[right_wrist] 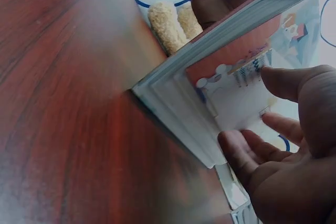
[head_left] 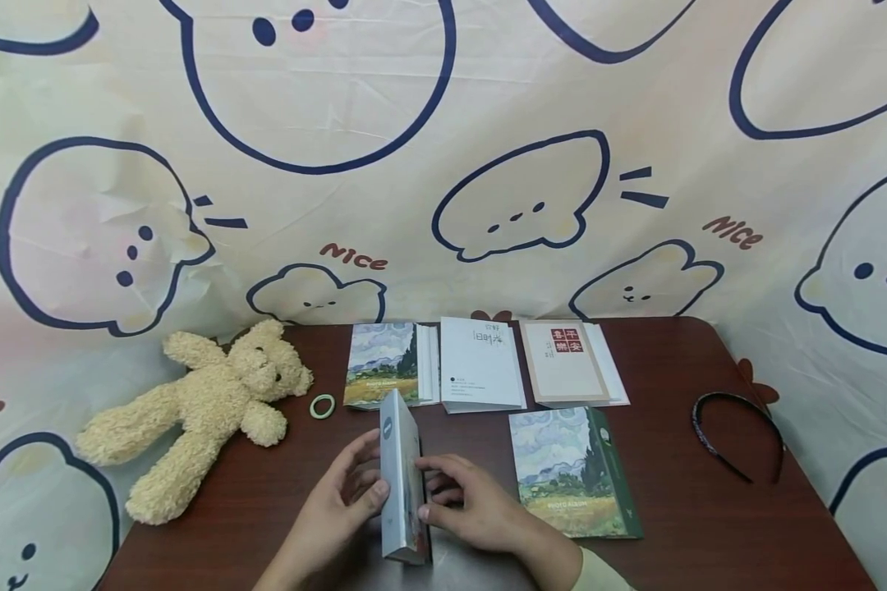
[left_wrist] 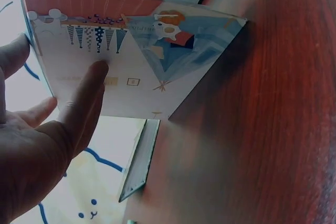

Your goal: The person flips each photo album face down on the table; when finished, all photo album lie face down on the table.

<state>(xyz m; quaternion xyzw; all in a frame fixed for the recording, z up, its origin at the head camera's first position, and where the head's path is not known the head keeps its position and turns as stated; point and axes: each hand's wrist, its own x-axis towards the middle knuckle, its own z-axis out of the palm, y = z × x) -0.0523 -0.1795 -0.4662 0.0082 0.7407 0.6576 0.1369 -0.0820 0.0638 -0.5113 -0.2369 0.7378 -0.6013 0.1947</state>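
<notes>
A thick photo album (head_left: 395, 492) with a pale grey spine stands upright on the table between my hands. My left hand (head_left: 340, 492) holds its left side, thumb at the spine. My right hand (head_left: 480, 505) grips the opposite side, thumb and fingers touching it. In the left wrist view, the album (left_wrist: 136, 98) shows a drawing of a blue tent and bunting, with a finger across it. The right wrist view has the page edges of the album (right_wrist: 173, 87) and a similar drawing under my fingers. How far the pages are parted I cannot tell.
A landscape-covered album (head_left: 562, 484) with a green spine lies right of my hands. Behind stand another landscape album (head_left: 380, 361), a white book (head_left: 480, 361) and a beige book (head_left: 565, 361). A teddy bear (head_left: 214, 402) and green ring (head_left: 322, 406) lie left; a headband (head_left: 702, 423) lies right.
</notes>
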